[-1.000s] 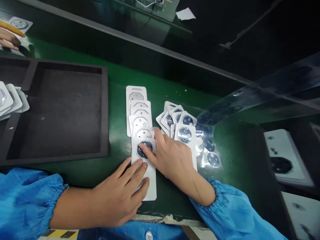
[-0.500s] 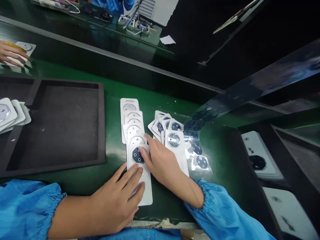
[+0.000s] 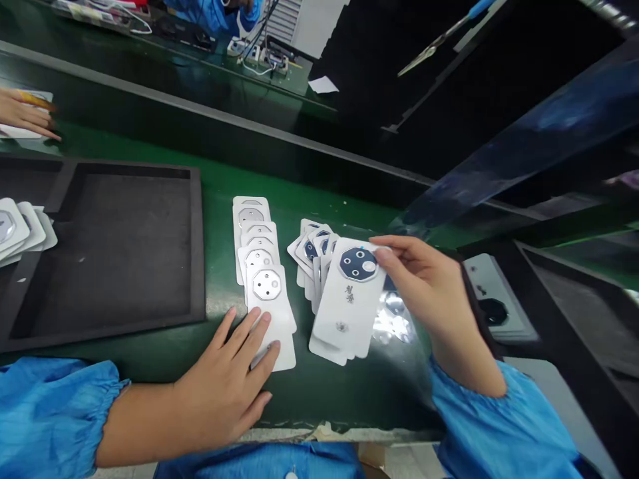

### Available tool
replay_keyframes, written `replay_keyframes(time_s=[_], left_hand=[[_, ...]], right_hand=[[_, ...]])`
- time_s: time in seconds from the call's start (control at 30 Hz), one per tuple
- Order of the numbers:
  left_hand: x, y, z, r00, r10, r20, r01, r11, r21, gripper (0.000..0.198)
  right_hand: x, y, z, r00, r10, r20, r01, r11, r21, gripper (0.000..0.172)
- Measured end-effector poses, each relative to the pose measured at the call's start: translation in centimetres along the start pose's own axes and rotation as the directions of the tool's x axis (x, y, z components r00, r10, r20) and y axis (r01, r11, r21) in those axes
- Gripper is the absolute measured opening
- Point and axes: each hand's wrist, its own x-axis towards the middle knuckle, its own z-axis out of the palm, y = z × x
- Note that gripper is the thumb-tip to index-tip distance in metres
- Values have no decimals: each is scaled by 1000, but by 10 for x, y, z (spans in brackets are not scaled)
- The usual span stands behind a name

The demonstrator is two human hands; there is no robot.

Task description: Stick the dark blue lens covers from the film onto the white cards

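Head view: right hand (image 3: 434,293) fingers pinch a card (image 3: 349,299) above the pile (image 3: 307,249), at 3 o'clock of the row (image 3: 259,266) the flat, open left hand (image 3: 229,386) pins to the desk (image 3: 150,352); seemingly mid-sorting, needing steady grip.

I count one black tray (image 3: 197,226); right of it, five lapped cards (image 3: 265,287) in a row, one fanned pile (image 3: 305,249), one lifted card (image 3: 349,306).

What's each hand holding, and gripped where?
Right hand pinches a white card at its top corner by the dark octagon. Left hand only presses the row's front card.
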Motion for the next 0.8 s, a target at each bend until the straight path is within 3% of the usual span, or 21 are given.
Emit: replay_keyframes(time_s=[0.13,0.27,0.33,0.4,0.5,0.57,0.7,0.8], left_hand=[[-2,1,3,996,24,-82,-24,1000,-3,48],[-1,3,7,980,53,-193,-64,997,-52,38],[0,4,8,966,83,-245,-102,992,-68,33],[1,5,8,954,109,-279,-134,988,-73,30],[2,5,8,951,138,-278,-162,985,-63,28],[1,5,8,954,148,-261,-167,985,-50,30],[-1,4,9,965,150,-217,-160,987,-29,36],[-1,4,8,973,143,-179,-147,989,-14,38]], right_hand=[[-3,41,-9,978,-192,-82,145,906,-398,45],[-32,67,-41,955,-220,-201,107,881,-461,47],[-46,81,-55,971,-201,-127,124,884,-450,40],[-55,98,-61,979,-203,20,193,886,-421,34],[-61,123,-55,941,-246,231,321,863,-391,40],[-62,134,-47,914,-260,310,374,835,-404,46],[-62,137,-43,905,-283,318,407,795,-449,46],[-60,132,-47,919,-250,304,368,819,-440,39]])
